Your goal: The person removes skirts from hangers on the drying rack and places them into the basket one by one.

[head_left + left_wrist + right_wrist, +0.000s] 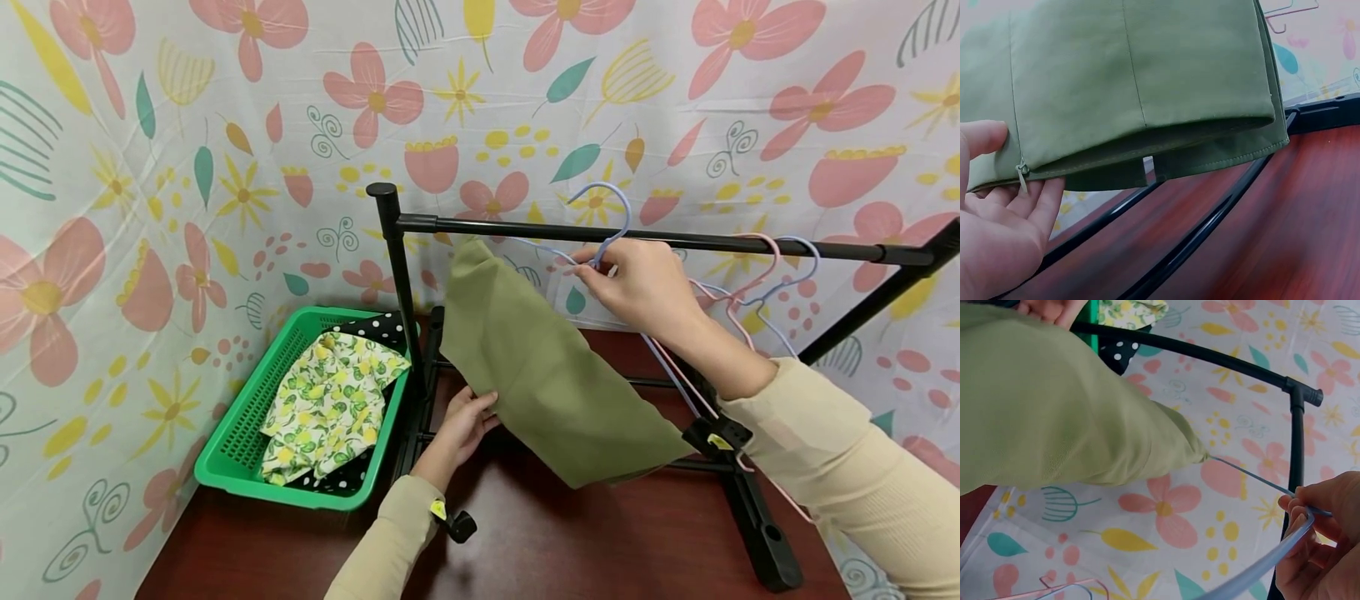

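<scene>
My right hand (pixel 647 283) pinches a blue hanger (pixel 624 208) just below its hook, in front of the rack's top bar. One arm of the hanger reaches left to an olive-green skirt (pixel 551 375), which hangs slantwise from that end. With thumb and fingers my left hand (pixel 463 427) holds the skirt's edge beside a small zip pull (pixel 1022 169), as the left wrist view shows. There the edge gapes, baring the inside. In the right wrist view the cloth gathers to a point at the hanger's tip, which it hides.
A black rack (pixel 480 227) stands on the dark red table (pixel 592 542). Pink and blue hangers (pixel 765 267) hang at its right. A green basket (pixel 225 454) at the left holds a lemon-print garment (pixel 330 400) over black polka-dot cloth (pixel 375 327). Flowered fabric surrounds the table.
</scene>
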Tool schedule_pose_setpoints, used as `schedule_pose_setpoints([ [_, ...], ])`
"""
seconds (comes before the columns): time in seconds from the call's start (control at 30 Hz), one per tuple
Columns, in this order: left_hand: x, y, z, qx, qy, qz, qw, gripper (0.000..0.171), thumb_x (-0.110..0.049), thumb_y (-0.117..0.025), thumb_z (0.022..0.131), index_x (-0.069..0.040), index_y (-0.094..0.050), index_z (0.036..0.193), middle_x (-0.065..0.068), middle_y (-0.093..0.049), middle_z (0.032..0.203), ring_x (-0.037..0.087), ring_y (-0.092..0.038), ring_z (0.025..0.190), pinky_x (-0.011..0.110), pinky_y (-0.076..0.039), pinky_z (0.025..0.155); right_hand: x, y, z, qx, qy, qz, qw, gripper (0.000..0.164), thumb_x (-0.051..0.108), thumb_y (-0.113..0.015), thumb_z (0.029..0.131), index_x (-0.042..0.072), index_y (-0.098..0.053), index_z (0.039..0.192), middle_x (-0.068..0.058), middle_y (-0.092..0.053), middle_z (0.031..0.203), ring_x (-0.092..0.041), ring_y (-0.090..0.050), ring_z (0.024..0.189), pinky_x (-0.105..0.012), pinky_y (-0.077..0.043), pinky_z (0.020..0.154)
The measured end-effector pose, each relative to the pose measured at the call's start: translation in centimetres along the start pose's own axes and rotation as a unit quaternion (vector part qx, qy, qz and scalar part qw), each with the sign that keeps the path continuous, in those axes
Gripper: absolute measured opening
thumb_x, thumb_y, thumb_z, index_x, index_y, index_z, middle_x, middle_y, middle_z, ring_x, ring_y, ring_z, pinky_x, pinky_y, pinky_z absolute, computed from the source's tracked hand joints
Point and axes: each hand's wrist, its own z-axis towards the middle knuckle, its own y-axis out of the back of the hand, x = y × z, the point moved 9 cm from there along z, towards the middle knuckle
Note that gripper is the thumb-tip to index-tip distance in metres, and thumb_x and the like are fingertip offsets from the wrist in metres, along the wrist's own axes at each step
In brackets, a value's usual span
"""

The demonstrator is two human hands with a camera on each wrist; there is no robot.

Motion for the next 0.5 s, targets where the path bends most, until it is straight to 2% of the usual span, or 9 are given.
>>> schedule_pose_setpoints([
  [0.17,-1.0,0.3,-0.4,0.002,-0.011,0.031,0.9994,0.047,-0.010,-0.064,0.086,-0.007,-0.045,0.129,0.002,-0.064,0.102,0.014,-0.064,0.090,0.031,-0.051,0.079,-0.8,0.1,-0.1,-0.005,-0.012,-0.002,1.000,0.028,0.014,-0.067,0.083,0.010,-0.063,0.056,-0.002,-0.072,0.091,-0.009,-0.030,0.036,-0.024,-0.024,0.037],
  [0.37,-2.3,0.7,-0.7,-0.009,-0.027,0.058,0.9979,0.044,-0.009,-0.062,0.087,-0.005,-0.045,0.128,0.002,-0.065,0.101,0.014,-0.064,0.089,0.032,-0.051,0.078,-1.5,0.1,-0.4,-0.010,-0.018,-0.013,1.000,0.033,0.016,-0.068,0.083,0.010,-0.057,0.052,-0.007,-0.071,0.077,-0.012,-0.033,0.037,-0.026,-0.025,0.038],
  [0.5,-3.4,0.9,-1.0,-0.020,-0.035,0.066,0.9970,0.040,-0.007,-0.060,0.088,-0.004,-0.048,0.126,0.002,-0.065,0.102,0.015,-0.064,0.089,0.033,-0.051,0.078,-2.0,-0.2,-0.6,-0.004,-0.029,-0.014,0.999,0.035,0.017,-0.067,0.084,0.012,-0.056,0.051,-0.005,-0.072,0.083,-0.011,-0.031,0.035,-0.025,-0.023,0.035],
])
